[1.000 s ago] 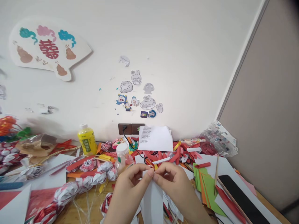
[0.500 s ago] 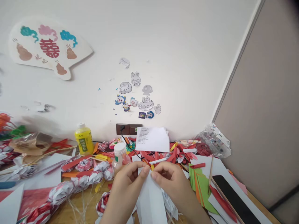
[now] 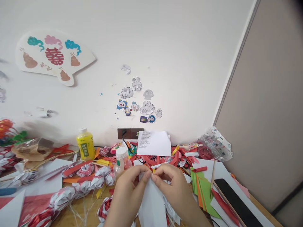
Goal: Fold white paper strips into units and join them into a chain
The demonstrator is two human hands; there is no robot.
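Basically, a long piece of white paper [image 3: 151,208] hangs between the two hands at the middle of the near edge, its lower end running out of view. The left hand [image 3: 130,190] and the right hand [image 3: 174,187] meet at its top end, thumb and forefinger of each pinched together on it, fingertips almost touching; the other fingers curl in behind, and what they do there is hidden.

It should handle as something very light and thin, limp along its length, quick to crease or tear. The pinch at the top suits it: hold by the edge with the finger pads, lightly, since a hard squeeze would likely leave a mark.

Just beyond the left hand stands a clear bottle with a white cap [image 3: 121,157]; beside the left wrist lies a red-and-white paper rosette [image 3: 104,209]. Past the fingertips, folded red strips [image 3: 174,160] heap up below a sheet of writing [image 3: 154,143]. Further out on the wooden bench [image 3: 92,217] are a chain of folded paper [image 3: 62,196] and a yellow bottle [image 3: 86,146] to the left, green paper [image 3: 205,193] and a phone [image 3: 238,201] to the right.
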